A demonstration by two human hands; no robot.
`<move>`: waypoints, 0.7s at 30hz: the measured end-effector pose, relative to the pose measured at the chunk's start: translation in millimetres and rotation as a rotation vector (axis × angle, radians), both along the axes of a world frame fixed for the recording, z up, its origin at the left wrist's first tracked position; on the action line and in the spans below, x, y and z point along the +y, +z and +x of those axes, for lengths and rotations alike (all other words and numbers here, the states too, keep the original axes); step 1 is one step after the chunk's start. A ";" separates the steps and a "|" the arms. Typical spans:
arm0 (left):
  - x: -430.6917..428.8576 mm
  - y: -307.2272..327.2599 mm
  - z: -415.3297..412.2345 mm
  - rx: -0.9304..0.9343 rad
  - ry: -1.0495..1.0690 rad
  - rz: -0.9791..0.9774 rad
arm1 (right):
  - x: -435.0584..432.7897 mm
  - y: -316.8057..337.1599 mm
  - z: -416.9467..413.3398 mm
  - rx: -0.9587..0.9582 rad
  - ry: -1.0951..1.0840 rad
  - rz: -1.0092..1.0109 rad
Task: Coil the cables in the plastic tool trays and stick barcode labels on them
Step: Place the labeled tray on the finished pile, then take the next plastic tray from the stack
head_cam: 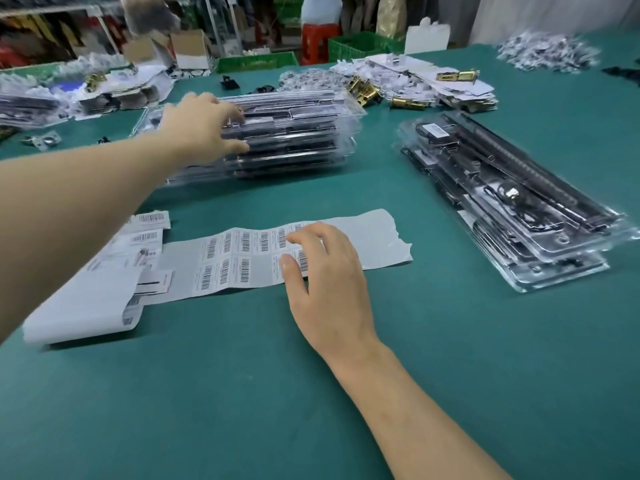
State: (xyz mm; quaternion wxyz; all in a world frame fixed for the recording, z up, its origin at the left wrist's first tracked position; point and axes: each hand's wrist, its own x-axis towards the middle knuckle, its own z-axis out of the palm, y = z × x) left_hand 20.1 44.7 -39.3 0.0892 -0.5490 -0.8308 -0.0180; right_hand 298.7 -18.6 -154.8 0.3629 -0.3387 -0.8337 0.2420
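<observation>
Two hands over a green table (242, 393). Far left: folded pile of white paper (79, 306), with loose barcode labels (152, 218) just behind it. Next, left hand (204, 129) stretched out, fingers on top and thumb on the front of the tall stack of clear trays (294, 140), gripping its top layers. In the middle, nearer: label sheet (239, 258) lying flat, right hand (322, 271) on it, fingers loose and a bit bent, tips touching the barcodes, holding nothing. Right side: low stack of trays (540, 237), well apart from both hands, black cable (498, 197) inside the top one, one barcode label (437, 129) on its far end. Far back: brass parts (367, 91).
</observation>
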 end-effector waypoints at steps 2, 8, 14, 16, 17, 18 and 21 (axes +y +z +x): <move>-1.5 5.5 -4.8 -0.042 -0.037 -0.011 | 2.9 -0.5 -0.3 -0.010 -0.013 -0.025; -3.7 15.6 -3.1 -0.143 -0.078 -0.001 | 3.8 -1.1 0.7 -0.024 -0.017 -0.061; -13.1 24.6 -6.3 -0.218 -0.092 0.135 | 5.5 -1.2 1.7 -0.014 -0.021 -0.084; -16.3 28.7 -6.4 -0.149 -0.112 0.153 | 4.7 -1.0 2.0 -0.040 -0.013 -0.075; -18.4 29.9 -5.0 -0.104 -0.121 0.153 | 4.3 -0.9 2.4 -0.057 -0.001 -0.065; -19.8 29.4 -5.2 -0.057 -0.128 0.149 | 3.6 -0.7 3.0 -0.076 0.020 -0.052; -28.2 27.4 -2.1 0.037 -0.158 0.141 | 0.7 0.2 3.9 -0.145 0.147 -0.021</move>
